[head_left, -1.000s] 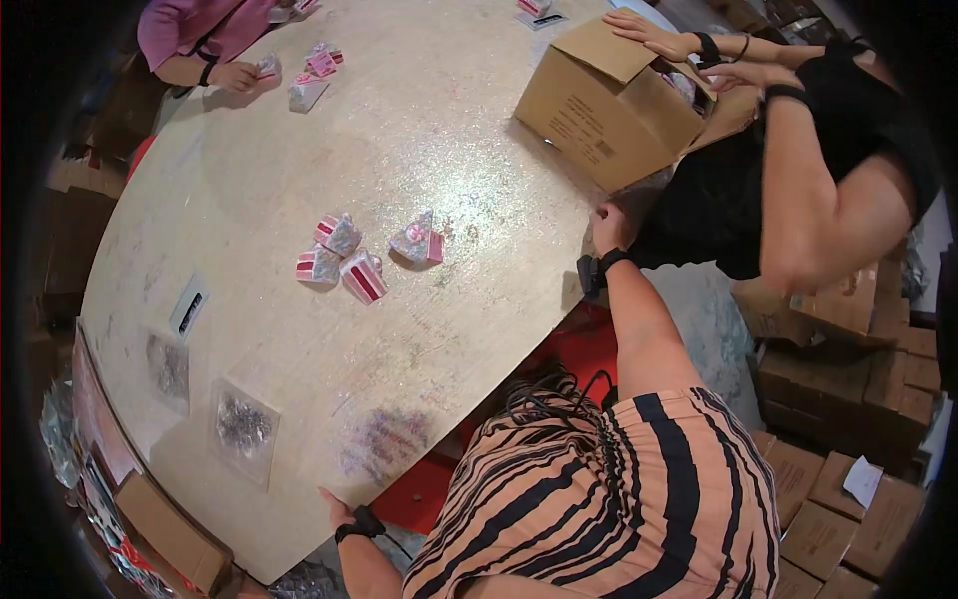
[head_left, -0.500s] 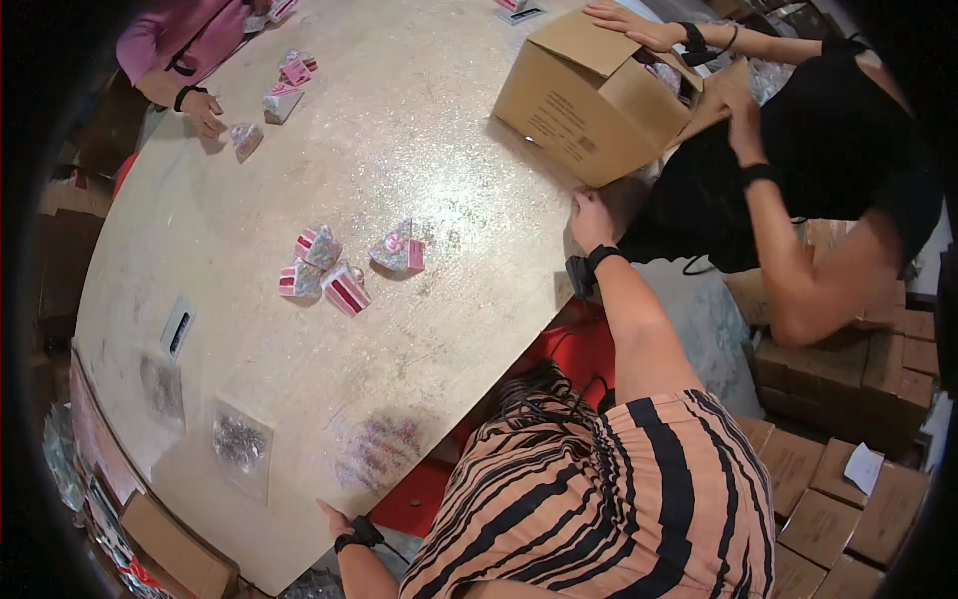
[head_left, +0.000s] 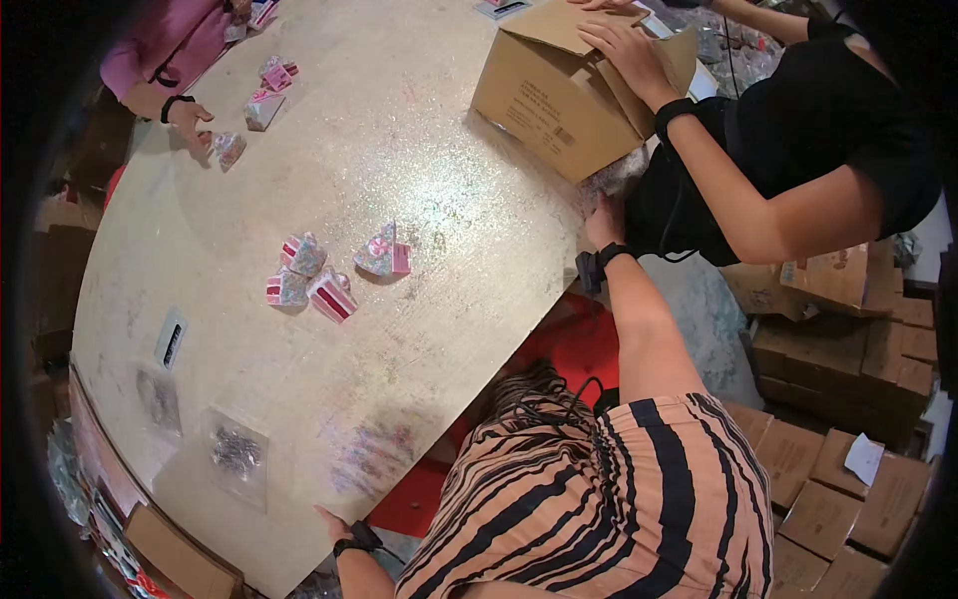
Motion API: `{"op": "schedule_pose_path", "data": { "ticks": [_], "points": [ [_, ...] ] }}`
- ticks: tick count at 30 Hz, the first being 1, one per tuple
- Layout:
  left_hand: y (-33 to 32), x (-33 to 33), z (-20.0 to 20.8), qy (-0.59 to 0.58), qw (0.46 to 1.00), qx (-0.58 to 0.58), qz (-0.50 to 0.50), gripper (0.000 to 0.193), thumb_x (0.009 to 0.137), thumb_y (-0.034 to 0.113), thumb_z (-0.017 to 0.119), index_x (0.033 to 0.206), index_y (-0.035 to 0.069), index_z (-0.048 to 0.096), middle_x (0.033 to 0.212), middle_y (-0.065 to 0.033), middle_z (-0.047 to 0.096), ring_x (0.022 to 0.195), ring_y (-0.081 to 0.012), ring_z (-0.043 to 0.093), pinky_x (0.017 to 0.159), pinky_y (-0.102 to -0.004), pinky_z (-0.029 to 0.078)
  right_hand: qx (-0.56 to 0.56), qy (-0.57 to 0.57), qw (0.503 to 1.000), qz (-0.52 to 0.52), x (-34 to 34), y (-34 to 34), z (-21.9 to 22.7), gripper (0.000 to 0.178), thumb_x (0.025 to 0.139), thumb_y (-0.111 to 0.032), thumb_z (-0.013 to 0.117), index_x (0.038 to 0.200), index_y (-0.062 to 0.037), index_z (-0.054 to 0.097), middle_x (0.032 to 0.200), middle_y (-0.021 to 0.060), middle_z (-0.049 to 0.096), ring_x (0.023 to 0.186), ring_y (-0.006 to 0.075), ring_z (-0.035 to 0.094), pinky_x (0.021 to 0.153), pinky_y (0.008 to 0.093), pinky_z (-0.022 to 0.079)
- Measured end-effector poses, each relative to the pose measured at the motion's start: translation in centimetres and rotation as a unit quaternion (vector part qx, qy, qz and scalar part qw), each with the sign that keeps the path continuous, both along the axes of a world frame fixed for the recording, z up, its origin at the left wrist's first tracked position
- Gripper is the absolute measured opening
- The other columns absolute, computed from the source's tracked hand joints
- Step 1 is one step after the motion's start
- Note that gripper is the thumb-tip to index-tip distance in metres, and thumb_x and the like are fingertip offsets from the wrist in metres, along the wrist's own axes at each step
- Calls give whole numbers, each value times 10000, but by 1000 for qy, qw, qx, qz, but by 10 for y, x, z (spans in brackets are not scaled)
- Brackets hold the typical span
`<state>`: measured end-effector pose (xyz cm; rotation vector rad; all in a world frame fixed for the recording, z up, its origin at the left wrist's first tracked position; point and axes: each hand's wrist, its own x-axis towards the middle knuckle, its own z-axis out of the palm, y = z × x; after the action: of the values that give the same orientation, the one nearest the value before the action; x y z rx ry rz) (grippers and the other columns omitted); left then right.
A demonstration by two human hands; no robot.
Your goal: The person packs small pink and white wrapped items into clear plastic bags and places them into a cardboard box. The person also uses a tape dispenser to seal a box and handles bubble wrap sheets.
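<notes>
head view: where does the lone cake slice (head_left: pixel 378 257) lie?

on the surface (head_left: pixel 449 339), left of the right hand (head_left: pixel 604 226) and well ahead of the left hand (head_left: pixel 340 529); the right looks nearer.

and the fingers?

both hands sit at the near edge; i can't tell whether their fingers are spread or pressed together.

which way does the slice point?

pink face to the right, the right hand's side; on so squat a wedge, no clear long axis shows.
</notes>
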<state>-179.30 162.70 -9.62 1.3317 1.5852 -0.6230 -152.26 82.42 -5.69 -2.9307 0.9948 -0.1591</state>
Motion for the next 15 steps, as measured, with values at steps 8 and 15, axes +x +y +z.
{"op": "schedule_pose_path", "data": {
  "ticks": [8,15],
  "points": [
    [16,-24,-15,-27,998,-36,43,903,780,760,256,1360,69,311,1350,-96,398,1162,-321,433,936,-435,388,131,50,990,14,14,28,3,500,726,-27,500,1222,-74,456,1143,228,480,1054,398,448,913,461,372],
    [-32,15,40,-2,999,31,-25,924,765,776,254,1341,59,347,1327,-85,429,1148,-309,445,926,-407,391,95,-27,985,141,-23,84,32,452,756,-28,508,1205,-69,486,1117,197,451,1055,368,435,882,438,389]
  ]
}}
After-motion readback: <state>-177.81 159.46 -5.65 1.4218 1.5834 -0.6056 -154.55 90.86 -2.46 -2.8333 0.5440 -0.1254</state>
